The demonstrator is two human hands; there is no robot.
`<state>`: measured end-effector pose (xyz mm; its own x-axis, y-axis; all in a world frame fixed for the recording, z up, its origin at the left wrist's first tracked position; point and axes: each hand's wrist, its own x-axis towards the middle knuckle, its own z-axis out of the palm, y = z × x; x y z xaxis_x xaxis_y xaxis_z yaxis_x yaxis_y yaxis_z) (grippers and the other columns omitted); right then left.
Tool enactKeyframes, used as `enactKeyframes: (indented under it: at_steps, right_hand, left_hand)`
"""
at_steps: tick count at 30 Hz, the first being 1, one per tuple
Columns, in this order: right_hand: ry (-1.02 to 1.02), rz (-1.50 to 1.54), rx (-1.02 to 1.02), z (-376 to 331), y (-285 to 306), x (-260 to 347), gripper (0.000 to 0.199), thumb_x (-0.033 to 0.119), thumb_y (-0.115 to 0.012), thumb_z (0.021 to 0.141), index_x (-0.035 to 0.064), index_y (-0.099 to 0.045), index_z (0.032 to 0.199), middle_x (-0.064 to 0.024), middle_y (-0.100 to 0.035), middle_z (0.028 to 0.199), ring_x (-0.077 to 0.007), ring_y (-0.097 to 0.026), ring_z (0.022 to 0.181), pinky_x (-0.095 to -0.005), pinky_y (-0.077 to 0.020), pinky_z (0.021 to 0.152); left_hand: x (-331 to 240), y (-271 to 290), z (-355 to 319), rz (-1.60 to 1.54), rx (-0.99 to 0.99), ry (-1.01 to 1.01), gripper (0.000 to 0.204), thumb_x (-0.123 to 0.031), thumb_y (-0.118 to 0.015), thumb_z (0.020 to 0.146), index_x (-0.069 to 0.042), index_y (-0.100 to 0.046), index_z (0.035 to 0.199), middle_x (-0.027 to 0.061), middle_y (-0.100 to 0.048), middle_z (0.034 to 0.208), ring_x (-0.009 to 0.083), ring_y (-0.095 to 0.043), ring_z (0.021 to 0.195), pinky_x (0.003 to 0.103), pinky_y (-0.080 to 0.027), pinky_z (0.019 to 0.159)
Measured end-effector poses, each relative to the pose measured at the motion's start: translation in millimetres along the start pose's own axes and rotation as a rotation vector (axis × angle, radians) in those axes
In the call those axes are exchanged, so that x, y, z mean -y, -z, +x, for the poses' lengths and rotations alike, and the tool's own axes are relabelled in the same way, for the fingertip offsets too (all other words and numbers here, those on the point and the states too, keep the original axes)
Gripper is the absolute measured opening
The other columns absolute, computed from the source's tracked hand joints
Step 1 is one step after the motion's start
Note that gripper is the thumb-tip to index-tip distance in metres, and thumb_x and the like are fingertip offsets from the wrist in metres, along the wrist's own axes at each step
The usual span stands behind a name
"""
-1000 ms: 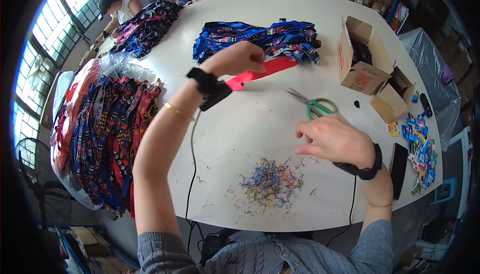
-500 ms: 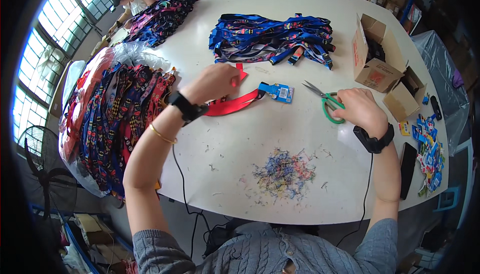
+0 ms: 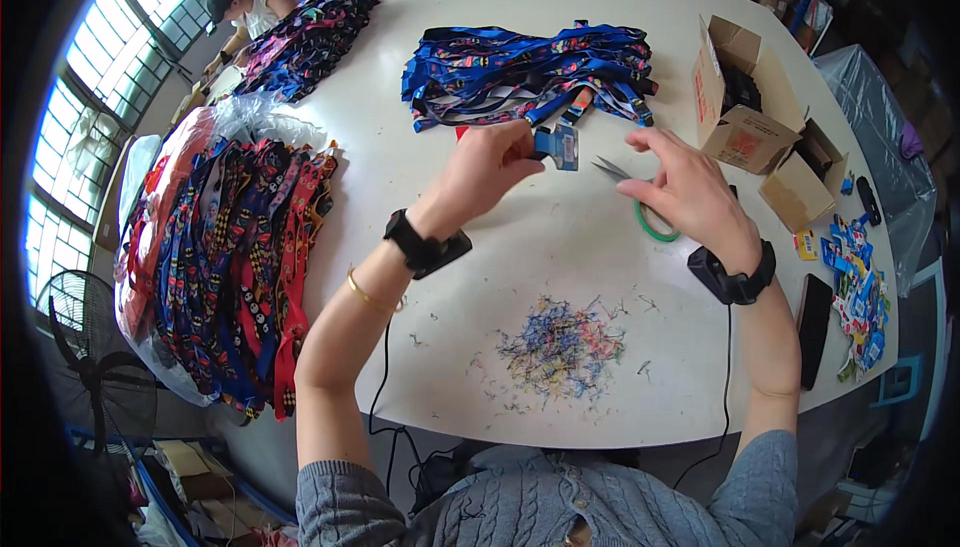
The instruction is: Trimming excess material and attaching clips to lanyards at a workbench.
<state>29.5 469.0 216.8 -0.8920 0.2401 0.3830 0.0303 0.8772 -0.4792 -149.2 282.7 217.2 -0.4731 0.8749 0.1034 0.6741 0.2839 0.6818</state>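
My left hand (image 3: 490,169) is closed, thumb and fingers pinching a blue-topped card tag (image 3: 562,147) at its left edge. A small bit of red strap (image 3: 461,133) shows behind that hand; the rest is hidden. To the right, my right hand (image 3: 690,192) holds green-handled scissors (image 3: 656,221), its index finger and thumb stretched apart toward the tag. The blades point left, just below and right of the tag, not touching it. Beyond both hands lies a bundle of blue patterned lanyards (image 3: 530,72).
A heap of patterned lanyards (image 3: 230,257) on clear plastic lies left. Thread scraps (image 3: 562,347) are piled near me. Open cardboard boxes (image 3: 745,137), a black oblong thing (image 3: 816,332) and a pile of colourful tags (image 3: 858,287) stand right. Another person (image 3: 258,7) works far left.
My left hand has moved right and now pinches the tag, which lay on the table before. The red strap no longer stretches across the table. My right hand's fingers have spread, scissors shifting left.
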Motion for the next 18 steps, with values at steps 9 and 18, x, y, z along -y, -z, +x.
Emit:
enactKeyframes:
  at_steps: [9, 18]
  right_hand:
    - [-0.084, 0.413, 0.264, -5, -9, 42, 0.028, 0.002, -0.067, 0.079, 0.0023, -0.053, 0.103, -0.0039, -0.064, 0.087, -0.0048, -0.056, 0.067, -0.0212, -0.0442, 0.058]
    - [-0.126, 0.596, 0.137, -9, -21, 53, 0.030, 0.002, -0.064, 0.084, 0.0007, -0.047, 0.109, -0.0056, -0.065, 0.080, -0.0047, -0.056, 0.065, -0.0190, -0.0439, 0.056]
  left_hand:
    - [-37, -14, -44, -0.377, 0.019, -0.143, 0.007, -0.001, -0.061, 0.083, 0.000, -0.056, 0.087, 0.0074, -0.060, 0.076, 0.0090, -0.057, 0.068, 0.022, -0.045, 0.062]
    - [-33, -12, -51, 0.003, -0.429, -0.433, 0.017, -0.004, -0.067, 0.076, -0.003, -0.058, 0.091, 0.0070, -0.062, 0.080, 0.0221, -0.057, 0.070, 0.032, -0.046, 0.060]
